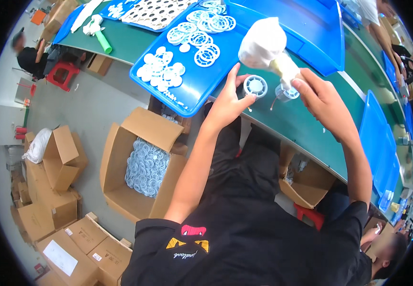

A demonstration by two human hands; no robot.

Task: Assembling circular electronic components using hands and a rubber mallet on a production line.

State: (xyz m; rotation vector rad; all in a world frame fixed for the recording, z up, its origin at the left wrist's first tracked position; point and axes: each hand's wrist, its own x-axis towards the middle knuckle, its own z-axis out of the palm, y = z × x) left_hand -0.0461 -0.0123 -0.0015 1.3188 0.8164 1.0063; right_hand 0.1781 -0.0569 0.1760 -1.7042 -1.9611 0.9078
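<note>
My left hand [227, 101] is closed round a small grey cylindrical housing [255, 86] with a spoked round top, at the bench's near edge. My right hand [322, 97] grips the narrow end of a tool with a bulky white-wrapped head [263, 42]; whatever lies under the wrapping is hidden. That head is raised above the bench, beyond the housing. Just below the grip, a second grey housing [287, 92] stands on the green bench top [311, 121], partly covered by the tool and fingers. A thin wire shows beside each housing.
A blue tray [201, 71] holds spoked rings and white discs. Behind it lie a perforated sheet [156, 12] and a green-handled wrapped tool [102, 42]. An empty-looking blue bin [306, 28] sits beyond. An open carton [144, 167] of rings stands left. People work nearby.
</note>
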